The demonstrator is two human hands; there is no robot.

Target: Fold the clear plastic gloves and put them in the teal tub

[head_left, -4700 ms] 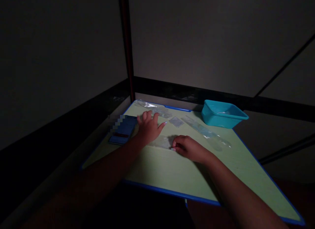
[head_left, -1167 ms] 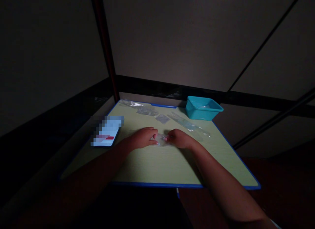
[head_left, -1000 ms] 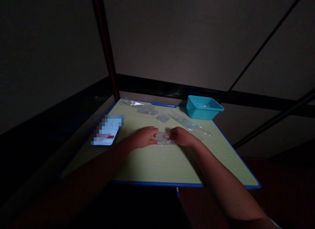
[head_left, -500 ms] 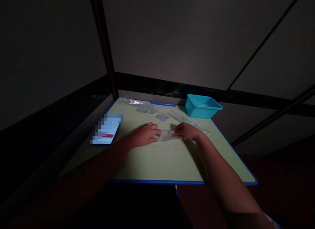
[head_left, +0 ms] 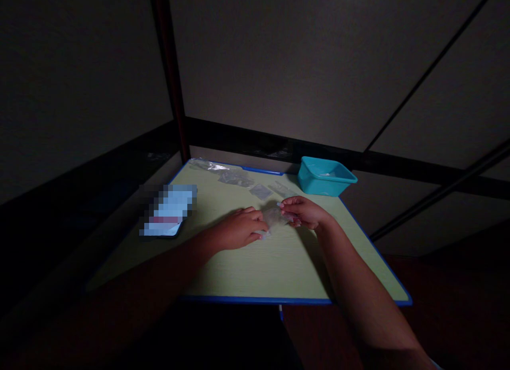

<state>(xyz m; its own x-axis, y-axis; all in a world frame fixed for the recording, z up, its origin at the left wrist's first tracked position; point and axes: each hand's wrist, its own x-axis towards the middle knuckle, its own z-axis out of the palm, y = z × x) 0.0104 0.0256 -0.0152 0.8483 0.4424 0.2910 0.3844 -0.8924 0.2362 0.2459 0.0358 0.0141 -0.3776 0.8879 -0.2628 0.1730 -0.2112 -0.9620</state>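
Between my hands, over the middle of the table, is a small clear plastic bag [head_left: 274, 217]. My left hand [head_left: 244, 227] pinches its left end low, close to the tabletop. On the other side my right hand [head_left: 305, 211] grips the right end between thumb and fingers, slightly raised. The bag looks crumpled; whether anything lies inside cannot be made out. Just beyond it a flat, square clear packet [head_left: 261, 191] lies on the table.
More clear plastic bags [head_left: 236, 178] lie along the far left of the blue-edged table [head_left: 255, 272]. Another clear strip [head_left: 282, 189] lies behind my right hand. A turquoise basket [head_left: 324, 185] stands at the back right corner. A phone [head_left: 169, 211] with a lit screen is at the left.
The bag has gone from stretched flat to crumpled. My right hand has turned and lifted a little; my left hand has shifted slightly right and nearer. The view has moved slightly.
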